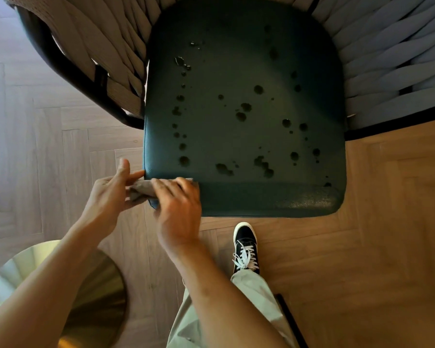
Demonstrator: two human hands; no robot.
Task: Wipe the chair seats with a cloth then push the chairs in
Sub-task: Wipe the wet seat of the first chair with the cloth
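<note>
Green vinyl seat [244,109] (droplets) | herringbone wood floor [362,234]

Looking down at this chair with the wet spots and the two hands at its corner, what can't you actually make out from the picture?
Head view only:
- cloth: mostly covered by the left hand and right hand, so its full shape is hidden.
- chair seat: its front-left corner lies under the cloth and hands.
- woven backrest: cut off by the top and right edges.
- chair legs: hidden beneath the seat.
- brass round base: cut off at the bottom-left edge.
</note>
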